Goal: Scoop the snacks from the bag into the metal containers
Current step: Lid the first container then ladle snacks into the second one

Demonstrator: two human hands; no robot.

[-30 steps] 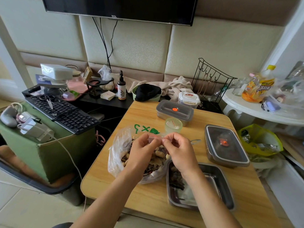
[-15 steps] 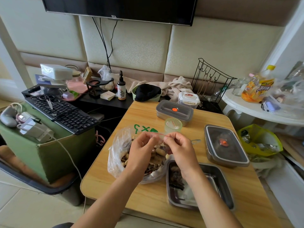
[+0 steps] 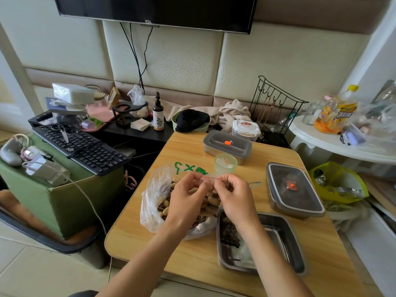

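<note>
— What colour is the table [image 3: 150, 243]?
— Pale yellow wood grain. On it, the bag [image 3: 152, 196] is clear with green marks, and the snacks [image 3: 212, 200] are tan and dark brown.
— And the packet [image 3: 206, 181]?
— Clear, with a red line.
— The containers?
— Silver. The far container [image 3: 227, 144] and the right container [image 3: 293, 187] have grey lids with orange dots.
— Left of the table?
— A black keyboard [image 3: 85, 146] on a green box [image 3: 75, 200].
</note>
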